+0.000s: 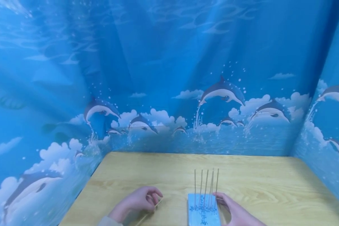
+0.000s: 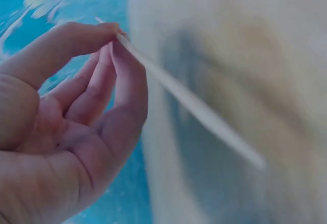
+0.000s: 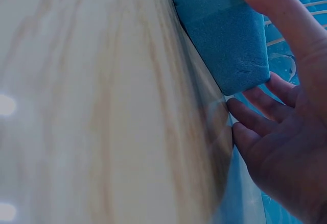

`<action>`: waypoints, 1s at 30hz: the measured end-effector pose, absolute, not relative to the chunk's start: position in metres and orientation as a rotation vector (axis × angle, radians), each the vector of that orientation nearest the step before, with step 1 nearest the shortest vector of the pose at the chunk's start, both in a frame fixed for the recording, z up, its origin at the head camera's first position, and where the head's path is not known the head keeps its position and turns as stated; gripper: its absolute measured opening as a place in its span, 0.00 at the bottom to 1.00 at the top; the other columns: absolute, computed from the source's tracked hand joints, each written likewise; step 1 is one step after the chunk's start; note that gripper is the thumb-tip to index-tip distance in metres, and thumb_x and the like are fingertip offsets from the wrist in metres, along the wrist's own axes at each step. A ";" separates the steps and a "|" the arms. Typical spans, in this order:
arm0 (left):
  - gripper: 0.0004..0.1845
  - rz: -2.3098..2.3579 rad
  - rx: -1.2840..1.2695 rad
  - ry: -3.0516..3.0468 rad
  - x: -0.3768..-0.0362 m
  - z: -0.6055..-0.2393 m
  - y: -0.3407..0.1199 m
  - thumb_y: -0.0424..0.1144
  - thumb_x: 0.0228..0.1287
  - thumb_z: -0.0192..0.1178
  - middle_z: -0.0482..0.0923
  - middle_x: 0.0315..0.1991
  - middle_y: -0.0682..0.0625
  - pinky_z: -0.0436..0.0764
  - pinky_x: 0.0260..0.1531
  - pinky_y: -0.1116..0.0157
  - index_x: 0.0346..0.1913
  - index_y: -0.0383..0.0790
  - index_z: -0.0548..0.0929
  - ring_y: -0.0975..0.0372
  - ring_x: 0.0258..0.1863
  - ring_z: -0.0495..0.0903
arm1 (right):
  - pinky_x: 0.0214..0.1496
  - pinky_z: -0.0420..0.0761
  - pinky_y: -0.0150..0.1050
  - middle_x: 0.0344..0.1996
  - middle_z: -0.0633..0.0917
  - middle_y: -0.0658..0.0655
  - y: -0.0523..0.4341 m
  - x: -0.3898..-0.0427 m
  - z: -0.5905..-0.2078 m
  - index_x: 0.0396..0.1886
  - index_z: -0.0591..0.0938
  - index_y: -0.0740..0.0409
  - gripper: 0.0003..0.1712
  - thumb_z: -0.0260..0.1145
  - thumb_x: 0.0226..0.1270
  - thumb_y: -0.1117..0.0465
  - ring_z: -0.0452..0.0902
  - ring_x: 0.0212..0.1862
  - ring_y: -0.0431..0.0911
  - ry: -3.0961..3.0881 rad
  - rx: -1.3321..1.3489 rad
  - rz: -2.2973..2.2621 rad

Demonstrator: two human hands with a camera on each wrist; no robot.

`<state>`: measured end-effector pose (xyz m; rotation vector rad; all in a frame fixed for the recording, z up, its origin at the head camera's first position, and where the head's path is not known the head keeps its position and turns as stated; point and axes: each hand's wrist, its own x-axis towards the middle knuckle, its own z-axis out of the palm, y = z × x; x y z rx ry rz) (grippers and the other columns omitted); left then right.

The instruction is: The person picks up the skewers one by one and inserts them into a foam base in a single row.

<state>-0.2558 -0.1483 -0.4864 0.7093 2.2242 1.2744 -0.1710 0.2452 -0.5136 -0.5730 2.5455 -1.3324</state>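
Head view shows a wooden counter (image 1: 164,175) set against a blue dolphin-print backdrop (image 1: 169,78). On the counter, near its front edge, lies a blue foam block (image 1: 203,213), with several thin wooden skewers (image 1: 206,188) standing upright in it, side by side. The right hand (image 1: 237,212) rests against the block's right side; in the right wrist view its fingers (image 3: 265,119) lie straight and relaxed along the foam (image 3: 225,35), touching it without curling round it.

To the left of the block and apart from it, the left hand (image 1: 138,202) rests low on the counter, holding a single skewer (image 1: 149,212) that slants down toward the front edge. The left wrist view shows the grip plainly: thumb and fingers (image 2: 127,86) pinch the skewer (image 2: 189,104) close to one end, the other fingers curled loosely behind. The rest of the stick runs out from the hand over the blurred wood surface, its far end soft in focus. A light sleeve cuff (image 1: 108,221) shows at the left wrist.
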 end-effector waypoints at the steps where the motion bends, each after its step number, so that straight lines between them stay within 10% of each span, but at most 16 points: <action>1: 0.25 1.303 0.714 2.217 -0.257 -0.483 -0.150 0.21 0.44 0.61 0.81 0.35 0.48 0.82 0.30 0.73 0.51 0.34 0.81 0.64 0.28 0.80 | 0.70 0.72 0.39 0.70 0.70 0.60 0.245 -0.171 -0.514 0.74 0.60 0.59 0.56 0.80 0.50 0.53 0.65 0.68 0.33 2.538 -0.567 -1.334; 7: 0.24 1.502 0.808 2.155 -0.259 -0.456 -0.147 0.22 0.52 0.60 0.81 0.38 0.41 0.80 0.36 0.76 0.55 0.21 0.76 0.69 0.35 0.78 | 0.70 0.72 0.43 0.70 0.71 0.57 0.244 -0.171 -0.515 0.74 0.60 0.55 0.56 0.81 0.48 0.53 0.65 0.68 0.33 2.535 -0.548 -1.330; 30: 0.15 1.935 0.673 2.103 -0.229 -0.426 -0.059 0.27 0.58 0.65 0.81 0.45 0.33 0.85 0.46 0.68 0.48 0.31 0.79 0.60 0.44 0.82 | 0.69 0.74 0.41 0.69 0.72 0.62 0.244 -0.171 -0.516 0.74 0.61 0.60 0.56 0.81 0.48 0.53 0.67 0.68 0.35 2.605 -0.635 -1.310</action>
